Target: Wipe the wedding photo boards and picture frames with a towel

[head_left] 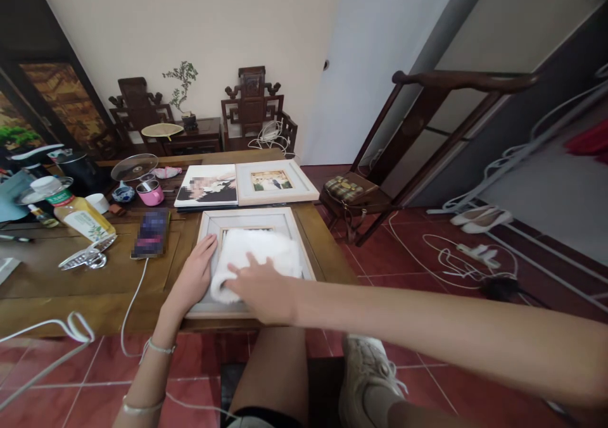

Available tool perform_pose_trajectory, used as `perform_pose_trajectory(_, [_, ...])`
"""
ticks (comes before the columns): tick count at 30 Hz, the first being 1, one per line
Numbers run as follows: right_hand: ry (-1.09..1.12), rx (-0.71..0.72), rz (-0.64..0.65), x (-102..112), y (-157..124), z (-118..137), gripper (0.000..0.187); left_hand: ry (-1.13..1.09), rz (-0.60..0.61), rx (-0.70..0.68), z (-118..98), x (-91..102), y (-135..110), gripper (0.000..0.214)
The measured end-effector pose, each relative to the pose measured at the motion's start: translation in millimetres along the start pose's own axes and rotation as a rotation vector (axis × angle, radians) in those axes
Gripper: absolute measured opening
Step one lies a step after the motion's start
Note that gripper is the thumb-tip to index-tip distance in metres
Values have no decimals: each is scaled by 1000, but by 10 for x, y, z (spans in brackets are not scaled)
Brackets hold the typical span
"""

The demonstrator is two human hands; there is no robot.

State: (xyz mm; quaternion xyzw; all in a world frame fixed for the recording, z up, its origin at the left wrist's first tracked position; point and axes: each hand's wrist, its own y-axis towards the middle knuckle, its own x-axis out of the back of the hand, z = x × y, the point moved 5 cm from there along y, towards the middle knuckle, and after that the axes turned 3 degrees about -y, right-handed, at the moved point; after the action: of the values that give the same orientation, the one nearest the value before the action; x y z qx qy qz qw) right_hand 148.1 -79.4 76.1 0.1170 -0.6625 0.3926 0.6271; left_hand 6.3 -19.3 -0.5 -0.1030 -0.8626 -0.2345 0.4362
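Note:
A light wooden picture frame (297,241) with a pale grey mat lies flat near the front edge of the table. My left hand (196,276) is closed over its left side, fingers together along the rail. A fluffy white cloth (266,244) covers most of the frame's middle, leaving only a strip of the picture visible at the top. On that cloth presses my right hand (263,289), its fingers somewhat apart and bent into the pile. Just behind lie a second picture frame (304,190) with a group photo and a white-edged photo print (206,186).
Left on the wooden table (142,282) are a phone (151,233) on a white cable, a clear hair claw (90,257), a yellow bottle (83,216) and a pink cup (150,192). A wooden chair (408,124) holding a plaid bag (349,190) stands right. Cables (456,263) lie on the floor.

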Motion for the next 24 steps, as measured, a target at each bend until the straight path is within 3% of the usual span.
perform_pose_trajectory(3, [30, 132, 66, 88, -254, 224, 48, 8, -1, 3, -11, 7, -4, 49])
perform_pose_trajectory(6, [37, 142, 62, 90, -283, 184, 50, 8, 2, -8, -7, 6, -7, 49])
perform_pose_trajectory(11, [-53, -105, -44, -38, 88, -373, 76, 1, 0, -38, 8, -5, 0, 49])
perform_pose_trajectory(16, [-157, -230, -233, -20, 466, -813, 76, -47, -22, -8, -69, 27, 5, 48])
perform_pose_trajectory(19, [-195, -198, -249, -22, 605, -755, 72, -111, -51, 32, -132, 72, 3, 51])
perform_pose_trajectory(24, [-276, 51, -240, -54, 547, -282, 54, -174, -102, 78, -150, 127, -12, 59])
